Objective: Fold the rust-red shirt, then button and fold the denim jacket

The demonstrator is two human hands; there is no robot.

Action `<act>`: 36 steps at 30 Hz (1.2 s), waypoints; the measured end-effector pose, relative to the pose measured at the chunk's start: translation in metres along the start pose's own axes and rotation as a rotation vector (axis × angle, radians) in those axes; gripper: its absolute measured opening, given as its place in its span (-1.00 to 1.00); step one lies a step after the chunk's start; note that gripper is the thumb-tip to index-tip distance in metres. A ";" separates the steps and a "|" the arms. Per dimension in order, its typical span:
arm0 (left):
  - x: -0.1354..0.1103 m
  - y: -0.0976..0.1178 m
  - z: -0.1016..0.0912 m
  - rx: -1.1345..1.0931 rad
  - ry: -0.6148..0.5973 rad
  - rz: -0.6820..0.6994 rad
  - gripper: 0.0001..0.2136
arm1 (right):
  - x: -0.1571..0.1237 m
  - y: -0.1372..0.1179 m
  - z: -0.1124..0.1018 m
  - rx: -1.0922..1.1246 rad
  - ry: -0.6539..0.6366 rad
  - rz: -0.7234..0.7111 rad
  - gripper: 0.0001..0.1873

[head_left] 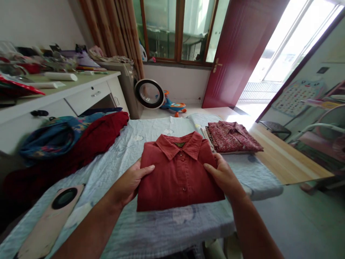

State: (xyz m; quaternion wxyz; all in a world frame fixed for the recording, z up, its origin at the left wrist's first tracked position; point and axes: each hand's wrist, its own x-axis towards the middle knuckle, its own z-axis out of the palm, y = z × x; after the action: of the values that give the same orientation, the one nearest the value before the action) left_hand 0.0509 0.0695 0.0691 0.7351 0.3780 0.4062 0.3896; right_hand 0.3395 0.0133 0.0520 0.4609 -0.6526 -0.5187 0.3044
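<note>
A folded rust-red button-up shirt (176, 176), collar toward the far side, is held between my two hands over the light blue sheet (134, 135). My left hand (132, 180) grips its left edge, thumb on top and fingers hidden beneath. On the opposite edge, my right hand (222, 172) has the same hold, with the thumb pressed on the cloth. Just beyond my right hand lies a stack of folded clothes, topped by a dark red patterned shirt (233, 136).
Unfolded dark red cloth (94, 138) and blue patterned clothing (59, 136) lie at the left. A phone (51, 219) rests at the near left. Behind stand a cluttered white cabinet (88, 95), a washing machine with its round door (149, 94) open, and a toy car (174, 105).
</note>
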 end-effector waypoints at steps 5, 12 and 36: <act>0.050 0.018 0.067 0.021 -0.265 0.069 -0.26 | 0.040 -0.005 -0.079 -0.105 0.107 -0.019 -0.64; 0.137 0.015 0.162 0.050 -0.418 0.020 -0.32 | 0.100 0.005 -0.170 -0.243 0.306 0.134 -0.72; 0.258 -0.047 0.272 -0.024 -0.387 -0.108 -0.49 | 0.189 0.070 -0.238 -0.671 0.530 0.286 -0.70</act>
State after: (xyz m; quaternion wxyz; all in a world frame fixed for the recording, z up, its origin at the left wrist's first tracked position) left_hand 0.4003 0.2123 0.0547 0.8236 0.4147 0.2726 0.2744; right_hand 0.6278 0.1236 0.0957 0.2940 -0.8864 -0.3575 0.0021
